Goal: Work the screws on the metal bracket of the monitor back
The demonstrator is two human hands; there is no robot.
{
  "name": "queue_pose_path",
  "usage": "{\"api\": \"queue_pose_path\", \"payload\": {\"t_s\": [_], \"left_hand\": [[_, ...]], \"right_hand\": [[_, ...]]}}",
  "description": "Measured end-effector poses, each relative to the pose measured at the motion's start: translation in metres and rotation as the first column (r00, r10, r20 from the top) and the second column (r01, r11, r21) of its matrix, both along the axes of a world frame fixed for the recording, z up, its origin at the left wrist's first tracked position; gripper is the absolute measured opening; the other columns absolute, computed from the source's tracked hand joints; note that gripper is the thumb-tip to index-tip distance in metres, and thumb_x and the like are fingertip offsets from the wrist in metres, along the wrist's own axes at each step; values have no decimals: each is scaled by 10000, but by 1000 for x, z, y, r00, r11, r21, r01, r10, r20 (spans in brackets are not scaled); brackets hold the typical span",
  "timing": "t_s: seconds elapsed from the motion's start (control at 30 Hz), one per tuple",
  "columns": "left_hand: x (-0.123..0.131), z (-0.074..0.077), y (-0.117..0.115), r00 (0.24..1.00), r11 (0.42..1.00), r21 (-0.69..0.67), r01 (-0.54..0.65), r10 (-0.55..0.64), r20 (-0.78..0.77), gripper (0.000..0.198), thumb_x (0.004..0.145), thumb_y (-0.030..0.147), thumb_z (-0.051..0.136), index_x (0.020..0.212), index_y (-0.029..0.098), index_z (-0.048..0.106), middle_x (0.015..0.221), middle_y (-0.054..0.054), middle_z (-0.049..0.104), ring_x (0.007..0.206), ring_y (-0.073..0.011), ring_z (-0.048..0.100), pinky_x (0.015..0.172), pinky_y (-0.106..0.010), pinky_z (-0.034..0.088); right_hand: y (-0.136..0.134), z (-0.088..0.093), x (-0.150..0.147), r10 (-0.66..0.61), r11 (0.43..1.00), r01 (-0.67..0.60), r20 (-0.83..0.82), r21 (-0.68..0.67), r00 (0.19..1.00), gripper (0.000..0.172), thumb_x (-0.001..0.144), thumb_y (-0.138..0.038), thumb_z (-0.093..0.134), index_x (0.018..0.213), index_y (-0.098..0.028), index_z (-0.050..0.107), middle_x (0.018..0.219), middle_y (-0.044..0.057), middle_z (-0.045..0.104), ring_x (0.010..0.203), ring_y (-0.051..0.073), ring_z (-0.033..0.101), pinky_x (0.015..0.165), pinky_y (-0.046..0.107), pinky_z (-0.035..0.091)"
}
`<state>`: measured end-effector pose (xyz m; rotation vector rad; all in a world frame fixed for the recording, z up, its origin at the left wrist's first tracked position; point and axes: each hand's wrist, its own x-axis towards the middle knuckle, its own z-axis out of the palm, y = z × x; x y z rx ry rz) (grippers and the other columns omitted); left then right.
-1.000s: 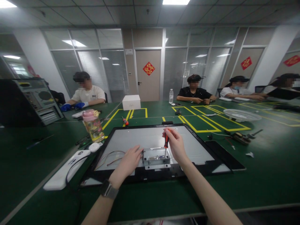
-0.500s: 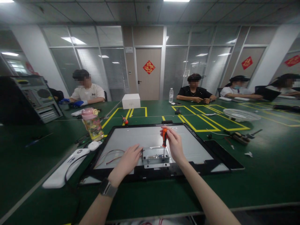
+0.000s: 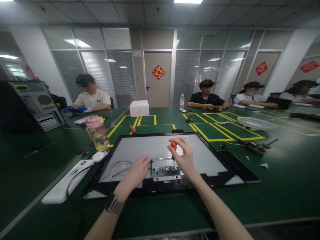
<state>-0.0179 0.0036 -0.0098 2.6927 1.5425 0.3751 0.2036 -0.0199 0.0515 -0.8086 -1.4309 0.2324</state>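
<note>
A black-framed monitor panel [image 3: 200, 150] lies flat, back side up, on the green table. Near its front edge sits a small metal circuit housing [image 3: 165, 169]. My right hand [image 3: 183, 158] is closed round a red-handled screwdriver [image 3: 173, 147], held upright with its tip down on the housing. My left hand [image 3: 137, 174] rests on the panel with fingers stretched out, their tips against the housing's left side. Thin coloured wires [image 3: 117, 168] curl on the panel to the left of that hand. A watch is on my left wrist.
A white device with a black cable [image 3: 65, 181] lies left of the panel, a pink-lidded bottle [image 3: 97, 133] behind it. A computer case [image 3: 37, 105] stands far left. A white box [image 3: 139, 108], another screwdriver [image 3: 132, 128], a fan grille [image 3: 253, 122] and tools [image 3: 252, 146] lie around. Several people sit across the table.
My right hand has sunk a little and turned on the screwdriver, so its handle now shows shorter above my fingers. My left hand stays at the housing.
</note>
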Motion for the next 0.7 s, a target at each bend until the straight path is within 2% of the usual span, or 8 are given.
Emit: {"api": "queue_pose_path", "payload": {"t_s": [0.1, 0.17, 0.27, 0.37, 0.43, 0.6, 0.7], "left_hand": [[0, 1, 0, 1000, 1000, -18, -18, 18, -1, 401, 1010, 212, 402, 1371, 176, 572, 1478, -147, 518, 1352, -281, 502, 1136, -470, 382], [0, 0, 0, 1000, 1000, -16, -25, 25, -12, 403, 1010, 210, 405, 1378, 182, 567, 1483, -141, 514, 1353, -275, 501, 1140, -463, 378], [-1, -3, 3, 1000, 1000, 9, -16, 16, -4, 399, 1006, 201, 401, 1363, 191, 579, 1472, -139, 527, 1345, -271, 510, 1132, -455, 390], [-2, -6, 5, 1000, 1000, 16, 1, -1, -4, 403, 1004, 194, 387, 1361, 197, 575, 1473, -133, 527, 1348, -264, 507, 1128, -462, 392], [-2, -6, 5, 1000, 1000, 11, 3, -2, -16, 409, 1006, 192, 382, 1372, 191, 564, 1486, -138, 512, 1358, -264, 497, 1138, -469, 377], [0, -3, 4, 1000, 1000, -6, -13, 12, -22, 414, 1000, 179, 390, 1374, 171, 568, 1480, -156, 514, 1359, -281, 495, 1140, -470, 376], [0, -2, 4, 1000, 1000, -11, -8, 8, -18, 407, 1001, 190, 400, 1369, 177, 572, 1481, -154, 513, 1356, -281, 499, 1137, -470, 381]], "right_hand": [[1, 0, 0, -4, 1000, 4, 3, -5, 1000, 103, 876, -287, 646, 907, -248, 736, 809, 40, 629, 787, 216, 609, 764, 372, 488], [3, -1, 1, 77, 995, -78, -17, -69, 997, 188, 931, -330, 566, 985, -247, 726, 798, 41, 638, 771, 214, 613, 733, 366, 488], [7, -2, 4, 243, 957, -250, -65, -149, 968, 298, 983, -396, 461, 1083, -235, 691, 783, 38, 652, 749, 210, 628, 704, 362, 498], [8, -1, 6, 297, 940, -309, -99, -146, 950, 304, 989, -412, 451, 1095, -235, 674, 795, 35, 669, 776, 210, 642, 739, 368, 507], [7, -2, 6, 262, 952, -272, -83, -139, 961, 266, 978, -390, 486, 1079, -244, 685, 819, 37, 678, 789, 210, 639, 749, 366, 500], [8, -3, 4, 48, 998, -49, -22, -33, 999, 71, 850, -283, 691, 902, -262, 734, 797, 23, 619, 800, 215, 591, 791, 376, 471], [9, -4, 6, 16, 999, -18, -65, -30, 998, 41, 840, -270, 698, 859, -260, 732, 823, 28, 603, 832, 219, 590, 803, 375, 468]]}}
